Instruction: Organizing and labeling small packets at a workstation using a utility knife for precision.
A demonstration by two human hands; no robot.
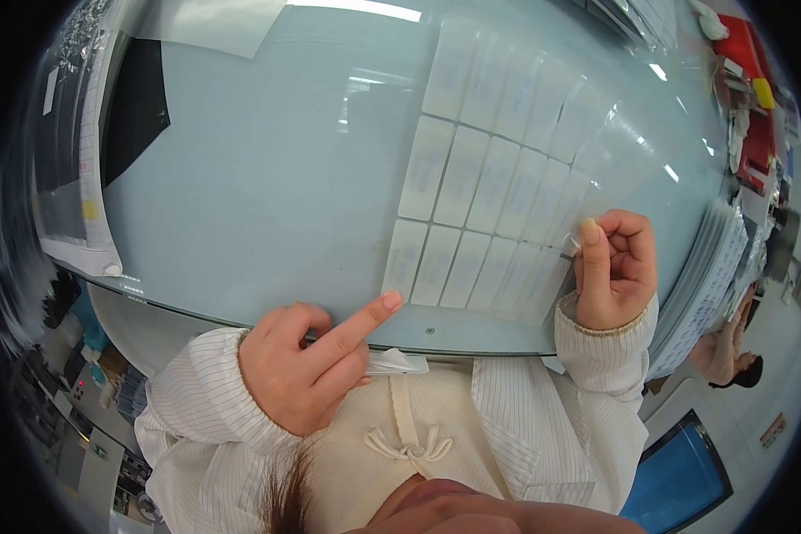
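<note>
A clear, shiny sheet (461,169) of pale rectangular labels in three rows lies on the glass tabletop (258,196), right of the middle. At its right edge my right hand (616,271) is closed, thumb and index finger pinching the clear film, which looks slightly raised and glossy there. My left hand (304,367) rests at the table's near edge and holds nothing. Its index finger points out, the tip at the sheet's lower left corner label; the other fingers are loosely bent. Whether that tip presses down is hard to tell.
Papers in a stack (699,276) stand at the right, with red containers (756,133) beyond. At far left are a plastic-covered stack (67,151) and a dark sheet (138,111). A white sheet (209,22) lies at the back. Another person (730,360) is off to the right.
</note>
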